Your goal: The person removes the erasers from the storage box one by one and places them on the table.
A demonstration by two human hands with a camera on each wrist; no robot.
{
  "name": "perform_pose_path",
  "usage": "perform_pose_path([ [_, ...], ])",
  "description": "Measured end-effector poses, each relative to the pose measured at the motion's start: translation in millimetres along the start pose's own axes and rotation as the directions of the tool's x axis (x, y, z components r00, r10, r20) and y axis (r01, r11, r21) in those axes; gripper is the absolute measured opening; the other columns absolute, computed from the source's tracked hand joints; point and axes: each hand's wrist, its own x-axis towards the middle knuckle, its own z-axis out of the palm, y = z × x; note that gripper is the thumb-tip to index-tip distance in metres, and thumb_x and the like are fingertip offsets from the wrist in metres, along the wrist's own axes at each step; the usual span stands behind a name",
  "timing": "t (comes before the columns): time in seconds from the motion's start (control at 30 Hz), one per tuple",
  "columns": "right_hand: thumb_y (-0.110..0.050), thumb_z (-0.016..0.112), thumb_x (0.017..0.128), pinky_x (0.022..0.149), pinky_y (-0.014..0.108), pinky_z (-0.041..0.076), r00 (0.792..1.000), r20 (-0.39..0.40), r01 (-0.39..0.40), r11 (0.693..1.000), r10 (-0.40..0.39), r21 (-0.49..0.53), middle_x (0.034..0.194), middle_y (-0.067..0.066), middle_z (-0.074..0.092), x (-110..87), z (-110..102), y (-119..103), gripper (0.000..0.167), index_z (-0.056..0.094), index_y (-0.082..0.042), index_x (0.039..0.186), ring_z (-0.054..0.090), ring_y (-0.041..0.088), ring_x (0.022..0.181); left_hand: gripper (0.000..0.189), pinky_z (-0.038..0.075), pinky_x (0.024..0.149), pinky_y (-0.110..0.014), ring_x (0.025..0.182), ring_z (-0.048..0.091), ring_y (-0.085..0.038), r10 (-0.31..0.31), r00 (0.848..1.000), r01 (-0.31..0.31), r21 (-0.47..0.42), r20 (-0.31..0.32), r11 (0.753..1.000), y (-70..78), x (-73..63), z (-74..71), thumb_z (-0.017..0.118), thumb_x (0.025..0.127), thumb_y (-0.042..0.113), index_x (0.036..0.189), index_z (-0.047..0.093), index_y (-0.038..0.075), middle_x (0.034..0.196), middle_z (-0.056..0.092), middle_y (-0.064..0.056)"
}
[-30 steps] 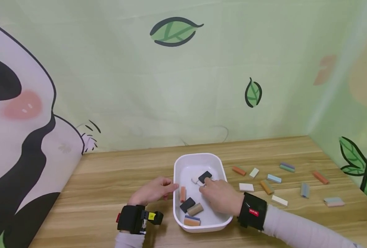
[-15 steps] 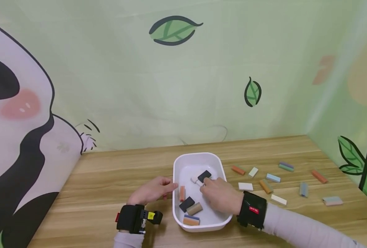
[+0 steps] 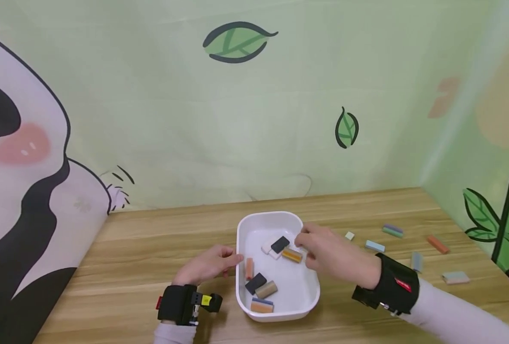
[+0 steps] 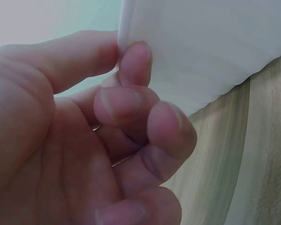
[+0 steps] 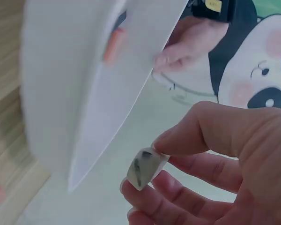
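My left hand (image 3: 209,263) is at the left rim of a white plastic tray (image 3: 241,291), thumb and forefinger pinching the rim (image 4: 123,28) between them. Above the tray's right rim is my right hand (image 3: 332,253). In the right wrist view it pinches a small whitish block (image 5: 143,168) with dark smudges; the head view hides this piece. Inside the tray are a yellow-orange block (image 3: 292,255), a black block (image 3: 280,244) over white pieces (image 3: 269,246), an orange block (image 3: 249,268), another black block (image 3: 256,283), a brown block (image 3: 266,289) and a blue-and-orange block (image 3: 261,305).
Right of the tray, loose blocks lie on the wooden table (image 3: 151,248): a light blue one (image 3: 375,246), a purple-and-green one (image 3: 393,231), an orange-red one (image 3: 437,244) and several others. My right hand and forearm cover part of that area. A printed cloth (image 3: 173,105) stands behind.
My right hand has lifted from inside the tray and moved right to its right rim. The yellow-orange block now shows in the tray. My left hand stays at the rim.
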Motion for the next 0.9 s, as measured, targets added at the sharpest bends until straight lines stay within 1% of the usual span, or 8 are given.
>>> perform_pose_path([
  [0.07,0.002,0.071,0.076,0.059,0.023,0.044,1.000,-0.021,-0.012,1.000,0.012,-0.010,0.095,0.005,0.059,-11.7,-3.0,6.4,0.025,0.070,-0.007,0.100,0.051,0.012,0.070,0.030,0.033,0.063,-0.031,0.063,0.045,-0.019,-0.007,1.000,0.007,0.003,-0.003,1.000,0.0,-0.3,0.5,0.057,0.099,0.034,0.088,0.063,0.006,0.066,0.045,-0.002],
  [0.17,0.003,0.071,0.075,0.056,0.023,0.042,0.999,-0.027,-0.036,0.999,0.035,-0.011,0.093,0.004,0.058,-32.5,0.2,16.2,0.026,0.069,-0.009,0.097,0.048,0.010,0.065,0.030,0.033,0.062,-0.030,0.063,0.045,-0.019,-0.019,1.000,0.019,0.000,0.001,1.000,-0.2,-0.5,1.4,0.058,0.099,0.034,0.087,0.063,0.006,0.066,0.046,-0.002],
  [0.33,0.002,0.073,0.076,0.057,0.024,0.040,0.994,0.032,-0.103,0.994,0.102,0.030,0.093,-0.001,0.055,-64.2,17.5,27.0,0.028,0.068,-0.010,0.101,0.044,0.006,0.066,0.029,0.033,0.063,-0.030,0.063,0.045,-0.018,-0.026,1.000,0.026,-0.009,0.007,1.000,-2.1,-1.7,2.0,0.057,0.099,0.033,0.092,0.066,0.006,0.065,0.045,-0.001],
  [0.47,-0.001,0.075,0.076,0.059,0.025,0.040,0.982,0.075,-0.181,0.981,0.176,0.070,0.095,-0.002,0.055,-81.6,29.2,34.5,0.030,0.068,-0.009,0.104,0.044,0.007,0.070,0.030,0.032,0.063,-0.030,0.063,0.044,-0.018,-0.022,1.000,0.022,-0.005,0.011,1.000,-2.1,-0.4,2.5,0.057,0.099,0.034,0.092,0.066,0.007,0.066,0.045,-0.001],
  [0.57,-0.002,0.076,0.076,0.059,0.026,0.040,0.976,0.082,-0.207,0.974,0.200,0.089,0.094,-0.003,0.055,-90.4,36.0,40.9,0.029,0.068,-0.010,0.102,0.044,0.008,0.072,0.031,0.033,0.063,-0.030,0.063,0.045,-0.018,-0.020,1.000,0.020,0.000,0.013,1.000,-1.2,1.3,3.0,0.058,0.099,0.035,0.091,0.065,0.006,0.066,0.046,-0.001],
  [0.67,-0.003,0.078,0.075,0.063,0.029,0.045,0.971,0.074,-0.233,0.968,0.227,0.088,0.098,0.000,0.059,-95.3,40.8,46.9,0.030,0.067,-0.009,0.102,0.051,0.009,0.077,0.031,0.033,0.063,-0.030,0.063,0.045,-0.018,-0.014,1.000,0.014,-0.002,0.010,1.000,-0.8,2.2,2.5,0.058,0.099,0.035,0.092,0.065,0.006,0.066,0.046,-0.001],
  [0.83,-0.003,0.080,0.074,0.070,0.036,0.050,0.945,0.092,-0.321,0.943,0.314,0.084,0.103,0.005,0.063,-98.7,41.8,55.0,0.034,0.067,-0.007,0.104,0.061,0.019,0.088,0.031,0.031,0.061,-0.030,0.060,0.043,-0.017,-0.008,1.000,0.008,0.000,0.000,1.000,-0.8,2.1,0.5,0.057,0.099,0.033,0.089,0.064,0.006,0.065,0.045,-0.001],
  [0.9,-0.003,0.080,0.074,0.073,0.039,0.051,0.942,0.093,-0.330,0.940,0.323,0.082,0.103,0.006,0.064,-100.7,41.2,58.1,0.033,0.067,-0.008,0.104,0.062,0.024,0.092,0.030,0.031,0.061,-0.030,0.060,0.043,-0.017,-0.013,1.000,0.013,0.006,0.001,1.000,-0.7,2.2,-0.1,0.057,0.099,0.034,0.089,0.065,0.007,0.065,0.045,-0.001],
])
